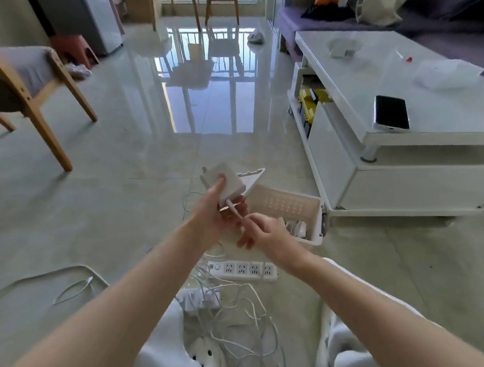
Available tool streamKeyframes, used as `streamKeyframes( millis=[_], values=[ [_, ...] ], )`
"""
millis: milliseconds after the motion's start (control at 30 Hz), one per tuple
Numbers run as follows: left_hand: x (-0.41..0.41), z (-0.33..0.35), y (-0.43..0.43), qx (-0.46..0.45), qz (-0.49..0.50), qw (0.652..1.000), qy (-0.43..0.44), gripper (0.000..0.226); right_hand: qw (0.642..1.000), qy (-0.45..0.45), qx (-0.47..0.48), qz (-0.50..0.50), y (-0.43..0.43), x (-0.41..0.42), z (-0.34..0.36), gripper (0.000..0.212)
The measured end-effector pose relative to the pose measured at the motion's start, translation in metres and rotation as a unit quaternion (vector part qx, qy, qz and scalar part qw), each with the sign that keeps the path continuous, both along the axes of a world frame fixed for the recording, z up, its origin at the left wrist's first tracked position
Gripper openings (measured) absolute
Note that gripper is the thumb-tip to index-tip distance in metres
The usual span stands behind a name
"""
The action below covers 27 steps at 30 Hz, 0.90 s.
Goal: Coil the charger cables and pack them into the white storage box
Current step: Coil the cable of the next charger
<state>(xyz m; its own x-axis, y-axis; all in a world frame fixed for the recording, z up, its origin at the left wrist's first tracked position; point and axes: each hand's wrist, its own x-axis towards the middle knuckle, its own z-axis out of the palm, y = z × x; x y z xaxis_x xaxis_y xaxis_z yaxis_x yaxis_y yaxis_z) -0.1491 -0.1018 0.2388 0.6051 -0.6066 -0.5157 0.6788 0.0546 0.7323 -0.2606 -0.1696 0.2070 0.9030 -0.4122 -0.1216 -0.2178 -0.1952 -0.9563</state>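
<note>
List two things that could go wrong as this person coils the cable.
The right hand pinches the cable close to the charger held by the left hand; tight winding there may strain that joint. The tangle of cables by the power strip could snag and drag along.

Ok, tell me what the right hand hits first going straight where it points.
Pointing up-left along the thin white cable it pinches, the right hand would probably first meet the left hand gripping the white square charger brick; depth is unclear.
</note>
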Motion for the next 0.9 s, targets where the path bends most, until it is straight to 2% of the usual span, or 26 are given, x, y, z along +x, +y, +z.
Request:
streamKeyframes(
  millis=[100, 200, 300, 367, 433, 533, 600, 667, 767, 833, 900],
  values=[
    [-0.003, 0.023, 0.011, -0.079, 0.036, 0.996, 0.023, 0.04, 0.999, -0.005, -0.017, 0.027, 0.002, -0.018, -0.002, 0.027],
    [-0.006, 0.044, 0.024, -0.121, -0.008, 0.992, 0.042, 0.048, 0.997, 0.019, -0.018, 0.069, -0.007, -0.03, -0.009, 0.033],
    [-0.012, 0.054, 0.037, -0.097, -0.101, 0.99, 0.005, 0.052, 0.993, 0.061, -0.022, 0.096, -0.018, -0.038, -0.011, 0.035],
    [-0.018, 0.057, 0.044, -0.033, -0.183, 0.981, -0.052, 0.05, 0.99, 0.085, -0.03, 0.105, -0.024, -0.041, -0.009, 0.035],
    [-0.021, 0.054, 0.051, 0.051, -0.268, 0.953, -0.131, 0.049, 0.984, 0.105, -0.059, 0.13, -0.028, -0.045, -0.004, 0.034],
    [-0.019, 0.042, 0.064, 0.137, -0.373, 0.883, -0.25, 0.049, 0.971, 0.126, -0.083, 0.184, -0.033, -0.049, 0.007, 0.03],
    [-0.019, 0.034, 0.074, 0.164, -0.427, 0.838, -0.297, 0.04, 0.971, 0.128, -0.051, 0.196, -0.037, -0.049, 0.011, 0.046],
    [-0.02, 0.03, 0.083, 0.175, -0.467, 0.811, -0.305, 0.024, 0.969, 0.123, -0.029, 0.21, -0.035, -0.049, 0.014, 0.041],
    [-0.022, 0.023, 0.088, 0.172, -0.477, 0.802, -0.315, 0.03, 0.975, 0.095, -0.036, 0.197, -0.032, -0.051, 0.013, 0.033],
    [-0.025, 0.016, 0.087, 0.191, -0.451, 0.788, -0.374, 0.042, 0.987, 0.057, -0.034, 0.15, -0.029, -0.051, 0.014, 0.028],
    [-0.031, 0.01, 0.084, 0.223, -0.405, 0.773, -0.435, 0.036, 0.994, 0.031, -0.036, 0.1, -0.026, -0.051, 0.015, 0.029]
  ],
)
